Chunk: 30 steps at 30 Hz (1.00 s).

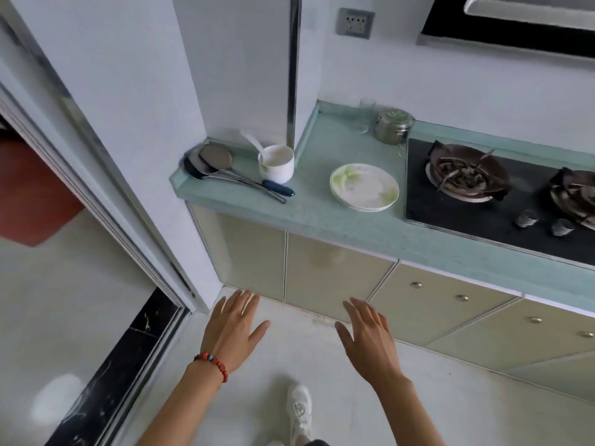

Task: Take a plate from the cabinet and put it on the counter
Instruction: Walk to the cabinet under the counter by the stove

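A small stack of white plates (pixel 364 187) with green leaf print rests on the pale green counter (pixel 322 217), left of the hob. Below the counter, the beige cabinet doors (pixel 335 272) are closed. My left hand (pixel 233 326), with a red bead bracelet at the wrist, hovers palm down in front of the cabinet, fingers spread, holding nothing. My right hand (pixel 367 336) hovers beside it, also flat, with nothing in it. Both hands are well below the counter and apart from the doors.
A white cup with a spoon (pixel 277 162) and several ladles (pixel 219 165) lie on the counter's left end. A steel tin (pixel 393 125) and a black gas hob (pixel 495 201) are to the right. Drawers with knobs (pixel 450 300) run rightward. A sliding door frame (pixel 128 239) stands left.
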Each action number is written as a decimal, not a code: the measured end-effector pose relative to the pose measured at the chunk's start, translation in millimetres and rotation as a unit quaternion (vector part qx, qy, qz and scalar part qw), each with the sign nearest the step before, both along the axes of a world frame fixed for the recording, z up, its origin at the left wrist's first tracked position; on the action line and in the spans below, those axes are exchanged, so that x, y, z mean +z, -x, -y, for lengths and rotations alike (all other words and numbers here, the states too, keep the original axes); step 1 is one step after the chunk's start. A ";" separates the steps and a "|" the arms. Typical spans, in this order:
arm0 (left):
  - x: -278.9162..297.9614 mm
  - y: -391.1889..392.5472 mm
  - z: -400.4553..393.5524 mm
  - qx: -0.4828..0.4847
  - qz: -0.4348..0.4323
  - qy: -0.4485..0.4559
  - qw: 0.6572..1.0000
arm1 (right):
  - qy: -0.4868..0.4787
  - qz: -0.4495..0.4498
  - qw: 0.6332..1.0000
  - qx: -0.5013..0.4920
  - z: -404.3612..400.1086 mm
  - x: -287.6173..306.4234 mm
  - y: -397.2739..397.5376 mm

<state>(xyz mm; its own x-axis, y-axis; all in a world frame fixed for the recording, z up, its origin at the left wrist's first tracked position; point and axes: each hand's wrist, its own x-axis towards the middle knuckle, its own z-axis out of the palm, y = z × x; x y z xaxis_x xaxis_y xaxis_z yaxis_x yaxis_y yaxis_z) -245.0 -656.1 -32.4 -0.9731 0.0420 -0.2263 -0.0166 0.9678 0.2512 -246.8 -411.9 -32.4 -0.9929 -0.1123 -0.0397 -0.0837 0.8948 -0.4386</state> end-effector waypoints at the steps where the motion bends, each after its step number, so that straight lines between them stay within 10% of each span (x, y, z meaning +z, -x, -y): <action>1: -2.0 7.3 2.8 0.000 0.002 0.000 1.000 | -0.001 0.002 1.000 0.003 3.2 -2.6 8.4; 23: -70.0 197.5 44.2 -0.098 0.034 0.022 0.994 | -0.025 0.040 0.999 -0.019 65.2 -83.9 185.5; 27: -101.9 223.8 49.0 -0.115 0.013 -0.018 0.993 | 0.080 0.045 0.989 -0.114 87.9 -113.7 204.9; 30: -136.6 238.6 46.1 -0.049 -0.023 -0.158 0.986 | 0.288 0.114 0.908 -0.282 110.3 -136.9 223.9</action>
<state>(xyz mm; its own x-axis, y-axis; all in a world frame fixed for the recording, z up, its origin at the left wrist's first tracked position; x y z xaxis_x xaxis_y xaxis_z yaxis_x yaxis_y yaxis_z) -483.6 -702.2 -169.0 -0.9701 0.1970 -0.1420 0.0912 0.8376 0.5386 -470.8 -522.1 -169.2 -0.8726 0.3433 -0.3475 0.4680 0.3840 -0.7960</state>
